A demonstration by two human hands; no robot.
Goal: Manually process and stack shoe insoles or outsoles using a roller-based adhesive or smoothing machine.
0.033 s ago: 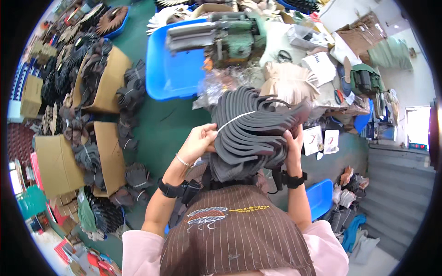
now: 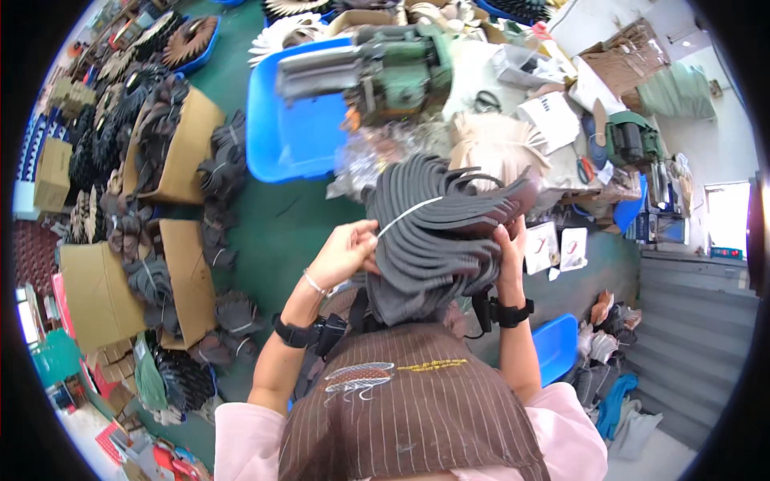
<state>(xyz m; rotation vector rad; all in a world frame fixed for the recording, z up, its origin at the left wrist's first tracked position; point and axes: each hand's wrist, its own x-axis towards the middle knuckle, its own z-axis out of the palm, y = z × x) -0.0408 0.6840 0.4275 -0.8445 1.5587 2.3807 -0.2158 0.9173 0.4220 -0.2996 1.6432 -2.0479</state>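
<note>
A thick bundle of dark grey, curved, flat pieces that look like shoe insoles (image 2: 437,240) is held up in front of my apron. A thin white band (image 2: 409,210) runs across it. My left hand (image 2: 353,247) is closed at the bundle's left edge, thumb and fingertips by the end of the band. On the other side, my right hand (image 2: 511,252) grips the bundle, its thumb up along the edges and the other fingers mostly hidden. The pieces fan out toward the upper right, where a smooth brownish face shows.
Beyond the bundle, a bench bears a green machine (image 2: 401,72), a pale bundle (image 2: 499,148) and scissors (image 2: 585,169). A blue tub (image 2: 289,144) stands beside it. Cardboard boxes (image 2: 188,148) of dark bundles line the left; another blue bin (image 2: 555,349) sits low right.
The view has shifted slightly, so the bench and machine appear a little further left. Both hands keep their hold on the bundle, which is nearly unmoved.
</note>
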